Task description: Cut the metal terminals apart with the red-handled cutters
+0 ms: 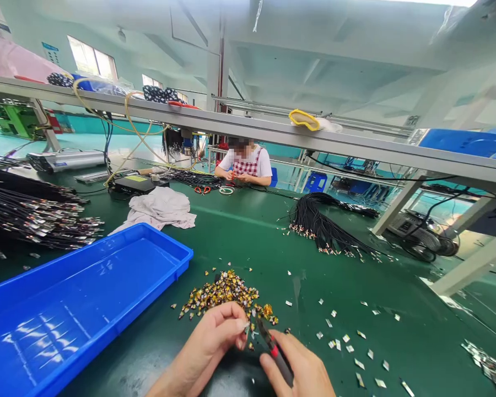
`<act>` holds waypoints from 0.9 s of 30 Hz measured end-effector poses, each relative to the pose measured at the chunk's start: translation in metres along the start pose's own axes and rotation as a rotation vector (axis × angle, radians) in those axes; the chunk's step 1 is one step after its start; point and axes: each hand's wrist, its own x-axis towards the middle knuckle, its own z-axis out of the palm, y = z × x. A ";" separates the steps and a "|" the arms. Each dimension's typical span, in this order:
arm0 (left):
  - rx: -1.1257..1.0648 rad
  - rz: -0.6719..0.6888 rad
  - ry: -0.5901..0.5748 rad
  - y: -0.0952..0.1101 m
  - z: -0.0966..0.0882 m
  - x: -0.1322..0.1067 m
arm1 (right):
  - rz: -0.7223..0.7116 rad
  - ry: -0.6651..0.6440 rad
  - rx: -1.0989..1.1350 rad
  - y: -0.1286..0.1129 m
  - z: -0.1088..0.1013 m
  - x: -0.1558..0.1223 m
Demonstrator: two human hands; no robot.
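A long green work table [240, 231] fills most of the view and carries everything else. A shallow blue plastic tray [78, 309] lies along its near left edge, one corner pointing towards the table's middle. Beyond the tray, at the left edge, lies a thick bundle of black cables with metal ends [37, 218]. A second, looped bundle of black cables [322, 226] lies towards the far right side, with loose bits strewn about its ends. A crumpled white cloth [159, 208] sits just past the tray's far corner. At the far edge a co-worker in a red-checked top [248, 162] sits with both hands together on the table, red-handled scissors [202, 189] lying close by.

Near the front edge, right of the tray, is a heap of small gold and brown shiny pieces [223, 292]. Small flat silver scraps [347, 347] lie scattered over the table to the right of it.

The person's left hand [209, 342] rests just in front of the heap, thumb and fingertips pinched together on a tiny pale metal piece [248, 326]. The right hand [301, 369], at the near edge, has its fingers wrapped around a slim hand tool with a red and black handle [273, 344]. The tool's dark tip points up at the pinched piece, right beside the left fingertips; whether tip and piece touch cannot be told.
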 end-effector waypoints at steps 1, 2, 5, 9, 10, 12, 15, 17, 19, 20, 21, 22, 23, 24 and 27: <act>0.026 -0.003 0.026 -0.001 0.000 0.000 | -0.033 0.041 -0.083 0.003 0.001 -0.001; 0.057 -0.005 0.054 -0.001 -0.001 0.001 | -0.065 0.072 -0.155 0.005 0.001 -0.001; 0.159 -0.011 0.136 0.001 -0.001 0.001 | -0.148 0.134 -0.319 0.008 -0.002 -0.002; 0.260 -0.013 0.193 0.004 0.001 0.000 | -0.233 0.150 -0.480 0.009 -0.010 0.001; 0.280 -0.013 0.200 0.005 0.002 0.001 | -0.265 0.140 -0.517 0.009 -0.012 0.002; 0.322 -0.016 0.215 0.005 0.003 0.001 | -0.340 0.116 -0.585 0.011 -0.017 0.005; 0.380 -0.025 0.235 0.005 0.003 0.002 | -0.406 0.100 -0.654 0.014 -0.021 0.006; 0.393 -0.026 0.241 0.005 0.003 0.002 | -0.398 0.096 -0.660 0.015 -0.020 0.004; 0.386 -0.033 0.237 0.005 0.003 0.002 | -0.347 0.080 -0.619 0.015 -0.016 0.001; 0.377 -0.038 0.235 0.006 0.003 0.002 | -0.306 0.064 -0.578 0.014 -0.014 0.000; 0.366 -0.042 0.231 0.006 0.003 0.001 | -0.259 0.037 -0.521 0.014 -0.011 -0.002; 0.354 -0.046 0.225 0.006 0.003 0.001 | -0.210 0.001 -0.449 0.013 -0.008 -0.003; 0.341 -0.048 0.219 0.006 0.002 0.001 | -0.163 -0.050 -0.364 0.013 -0.006 -0.004; 0.328 -0.049 0.209 0.006 0.002 0.001 | -0.111 -0.112 -0.273 0.013 -0.004 -0.004; 0.282 -0.047 0.166 0.007 0.001 0.000 | 0.048 -0.312 -0.038 0.014 0.001 -0.004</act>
